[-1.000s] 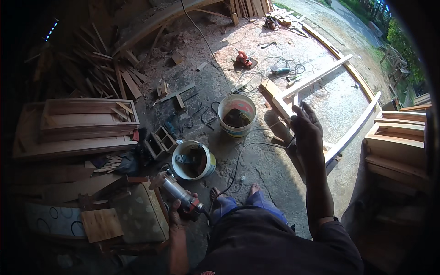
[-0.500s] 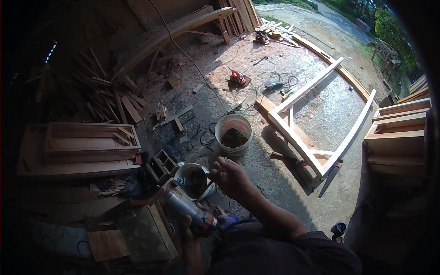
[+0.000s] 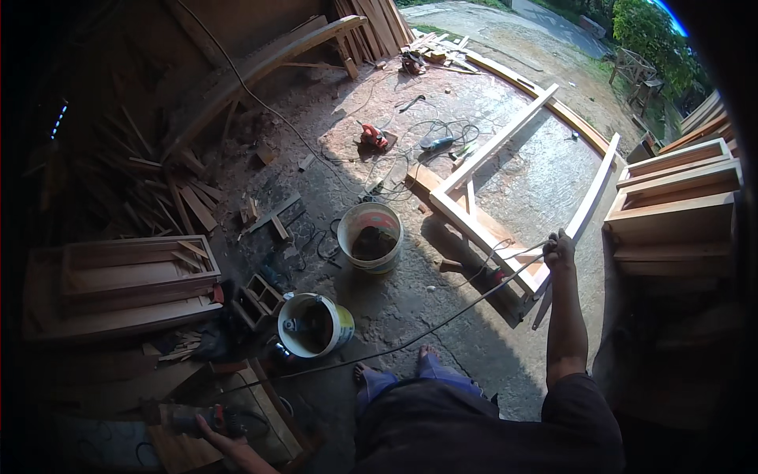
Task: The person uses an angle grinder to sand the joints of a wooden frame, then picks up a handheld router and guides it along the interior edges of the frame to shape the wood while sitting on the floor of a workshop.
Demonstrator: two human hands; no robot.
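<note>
A dark power cord (image 3: pixel 410 341) stretches across in front of me, from beside the tool at lower left up to my right hand (image 3: pixel 559 248). My right arm reaches out to the right, fingers closed round the cord, over the corner of a pale wooden frame (image 3: pixel 505 251). At lower left my left hand (image 3: pixel 225 444) is against a handheld router (image 3: pixel 237 423), its fingers partly hidden in shadow. The router lies low over a wooden board (image 3: pixel 178 446) on the bench.
Two buckets, one with dark contents (image 3: pixel 371 257) and one holding tools (image 3: pixel 316 325), stand on the floor before my feet. A red power tool (image 3: pixel 377 137) and a blue grinder (image 3: pixel 437 144) lie farther off among cords. Wooden frames (image 3: pixel 671 197) stack at right; drawer-like boxes (image 3: pixel 142 268) lie left.
My right hand has swung from the middle far to the right, drawing the cord out. My left hand has lowered the router to the left, toward the bench. The view has shifted.
</note>
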